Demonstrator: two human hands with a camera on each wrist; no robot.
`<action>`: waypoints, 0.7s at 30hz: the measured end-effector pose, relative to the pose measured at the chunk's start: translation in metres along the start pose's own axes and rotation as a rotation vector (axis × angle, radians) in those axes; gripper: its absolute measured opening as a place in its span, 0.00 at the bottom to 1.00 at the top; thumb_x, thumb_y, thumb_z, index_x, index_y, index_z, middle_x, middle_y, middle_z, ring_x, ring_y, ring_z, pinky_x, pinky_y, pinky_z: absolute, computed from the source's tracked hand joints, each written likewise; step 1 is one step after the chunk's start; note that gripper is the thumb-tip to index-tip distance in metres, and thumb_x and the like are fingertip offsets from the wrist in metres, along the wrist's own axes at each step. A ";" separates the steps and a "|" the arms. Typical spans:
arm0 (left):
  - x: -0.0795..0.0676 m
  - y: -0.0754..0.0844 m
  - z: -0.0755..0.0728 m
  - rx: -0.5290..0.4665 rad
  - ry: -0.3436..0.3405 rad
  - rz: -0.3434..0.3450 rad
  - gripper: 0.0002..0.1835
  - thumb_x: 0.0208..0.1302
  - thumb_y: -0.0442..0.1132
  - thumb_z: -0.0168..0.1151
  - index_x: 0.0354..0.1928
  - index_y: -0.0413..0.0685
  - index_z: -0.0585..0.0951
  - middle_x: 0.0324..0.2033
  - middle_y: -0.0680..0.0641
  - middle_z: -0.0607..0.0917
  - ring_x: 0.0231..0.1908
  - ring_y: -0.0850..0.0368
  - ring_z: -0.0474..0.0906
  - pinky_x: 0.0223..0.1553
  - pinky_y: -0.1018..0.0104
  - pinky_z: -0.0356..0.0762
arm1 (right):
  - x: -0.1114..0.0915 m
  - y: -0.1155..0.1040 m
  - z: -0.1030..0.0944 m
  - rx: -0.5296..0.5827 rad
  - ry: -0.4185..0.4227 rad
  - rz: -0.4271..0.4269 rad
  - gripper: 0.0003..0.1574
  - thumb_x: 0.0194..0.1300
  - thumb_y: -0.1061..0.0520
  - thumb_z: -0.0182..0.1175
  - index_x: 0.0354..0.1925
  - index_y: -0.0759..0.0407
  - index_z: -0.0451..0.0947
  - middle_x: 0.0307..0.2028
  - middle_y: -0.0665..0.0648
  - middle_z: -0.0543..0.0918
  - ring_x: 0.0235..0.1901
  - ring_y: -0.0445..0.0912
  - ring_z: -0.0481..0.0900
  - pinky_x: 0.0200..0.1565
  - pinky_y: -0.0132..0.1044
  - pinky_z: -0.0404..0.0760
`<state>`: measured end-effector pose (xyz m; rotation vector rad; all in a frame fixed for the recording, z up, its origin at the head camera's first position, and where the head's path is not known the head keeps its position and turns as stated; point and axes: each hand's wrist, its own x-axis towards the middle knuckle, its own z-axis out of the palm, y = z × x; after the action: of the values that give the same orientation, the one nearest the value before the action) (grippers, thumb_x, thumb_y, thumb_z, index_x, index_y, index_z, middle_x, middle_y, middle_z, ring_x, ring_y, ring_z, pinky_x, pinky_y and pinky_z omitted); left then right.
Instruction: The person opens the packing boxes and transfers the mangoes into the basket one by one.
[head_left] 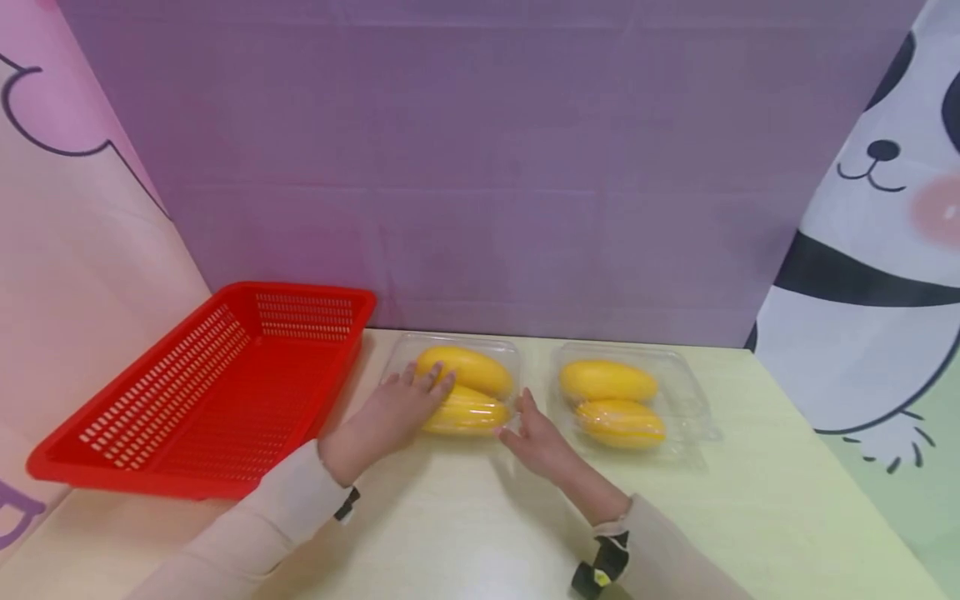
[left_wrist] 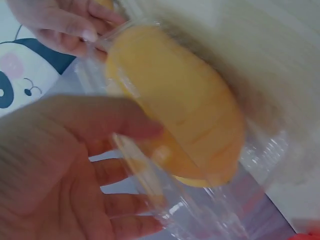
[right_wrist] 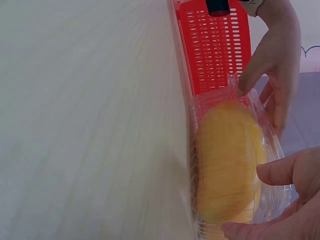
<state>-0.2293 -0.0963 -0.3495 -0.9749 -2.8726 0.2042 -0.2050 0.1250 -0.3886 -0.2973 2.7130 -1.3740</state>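
Note:
A clear plastic clamshell box [head_left: 402, 347] with two yellow, mango-like fruits [head_left: 468, 369] in it stands at the back of the table. My left hand [head_left: 397, 417] rests on its left part, fingers spread over the top. In the left wrist view the left thumb [left_wrist: 135, 117] lies across the clear plastic. At the box's right end is my right hand [head_left: 543, 442], its thumb and a finger extended and apart, touching the plastic. From the right wrist view, the right fingertips [right_wrist: 267, 172] are at the box's edge. Clear plastic covers the fruits.
To the left stands a red plastic basket [head_left: 330, 417] with slotted walls. On the right is a second clear box [head_left: 686, 383] with two more yellow fruits [head_left: 607, 382]. A purple cloth backdrop [head_left: 480, 167] rises behind the pale table [head_left: 465, 517].

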 end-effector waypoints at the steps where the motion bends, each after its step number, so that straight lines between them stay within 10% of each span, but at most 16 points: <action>1: 0.001 0.001 -0.001 -0.030 -0.016 -0.012 0.31 0.63 0.30 0.56 0.69 0.43 0.62 0.67 0.39 0.65 0.61 0.30 0.63 0.53 0.38 0.70 | 0.000 0.001 0.000 -0.002 0.001 0.000 0.51 0.64 0.54 0.57 0.68 0.79 0.39 0.63 0.75 0.63 0.52 0.64 0.73 0.58 0.56 0.68; 21: 0.033 0.046 0.002 0.044 0.139 0.144 0.29 0.64 0.45 0.59 0.66 0.48 0.67 0.64 0.44 0.71 0.61 0.42 0.68 0.54 0.50 0.74 | 0.001 0.002 0.002 -0.001 0.014 -0.014 0.50 0.65 0.55 0.56 0.68 0.79 0.38 0.65 0.75 0.59 0.55 0.69 0.70 0.58 0.57 0.69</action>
<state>-0.2285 -0.0405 -0.3572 -1.1410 -2.6640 0.2015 -0.2062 0.1243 -0.3913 -0.3089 2.7281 -1.3830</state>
